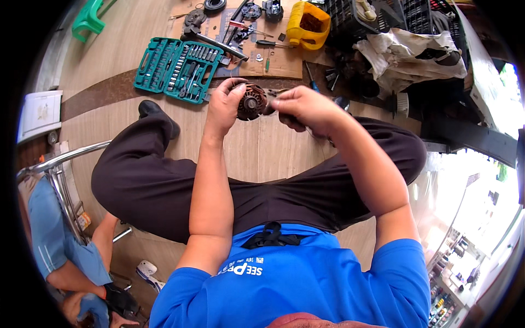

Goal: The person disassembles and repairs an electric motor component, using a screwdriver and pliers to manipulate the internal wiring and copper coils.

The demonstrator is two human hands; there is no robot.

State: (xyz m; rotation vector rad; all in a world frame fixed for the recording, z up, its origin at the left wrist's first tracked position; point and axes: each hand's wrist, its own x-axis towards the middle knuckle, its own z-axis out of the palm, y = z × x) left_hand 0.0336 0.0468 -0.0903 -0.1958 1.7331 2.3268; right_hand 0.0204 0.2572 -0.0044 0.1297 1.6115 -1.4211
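My left hand (224,105) holds a round motor core with copper windings (251,102) by its left rim, the thumb lying over the edge. Slots ring its face, and a grey metal hub sits in the middle. At the core's right side is my right hand (306,109), its fingers curled closed with dark smudges on them. Something small and dark shows at those fingertips, too unclear to name. Just beyond my left hand lies an opened green socket set case (176,70) on the floor.
A cardboard sheet (284,64) beyond my hands bears screwdrivers (273,44) and loose parts. Cut-open yellow jug (309,24), black crates (366,17) and soiled white cloth (407,57) stand far right. A green stool (87,21) is far left; another person's leg (60,235) shows lower left.
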